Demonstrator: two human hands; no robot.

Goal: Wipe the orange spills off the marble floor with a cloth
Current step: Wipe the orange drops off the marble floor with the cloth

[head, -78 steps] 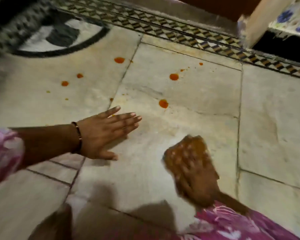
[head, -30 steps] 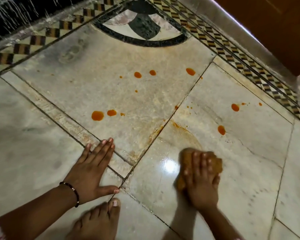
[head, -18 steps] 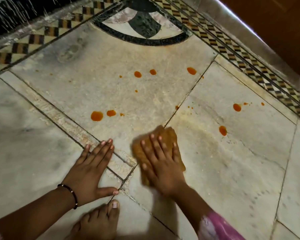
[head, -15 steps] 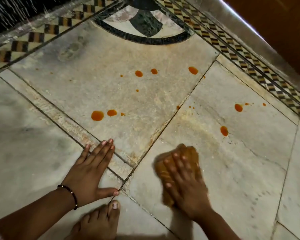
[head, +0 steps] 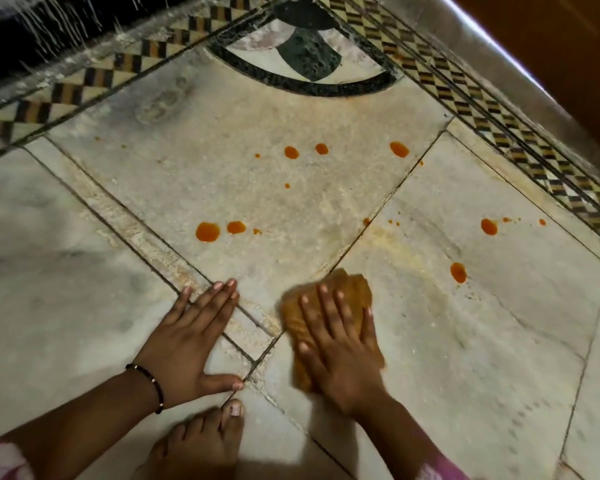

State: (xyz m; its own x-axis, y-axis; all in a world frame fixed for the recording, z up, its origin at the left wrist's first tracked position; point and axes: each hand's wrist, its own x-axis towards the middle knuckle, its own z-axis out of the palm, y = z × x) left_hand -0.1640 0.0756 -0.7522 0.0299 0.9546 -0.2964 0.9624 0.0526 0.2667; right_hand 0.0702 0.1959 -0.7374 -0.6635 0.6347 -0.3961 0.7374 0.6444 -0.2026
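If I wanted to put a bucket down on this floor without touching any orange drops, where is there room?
Bare marble lies left of the left hand, and on the slab right of the cloth, below the nearest drop. The slab ahead is crowded: a pair of drops and a farther row.

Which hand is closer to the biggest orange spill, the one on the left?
Left. The left hand lies flat just below the biggest spill, fingertips short of it. The right hand, pressing the cloth, sits farther off, below and to its right.
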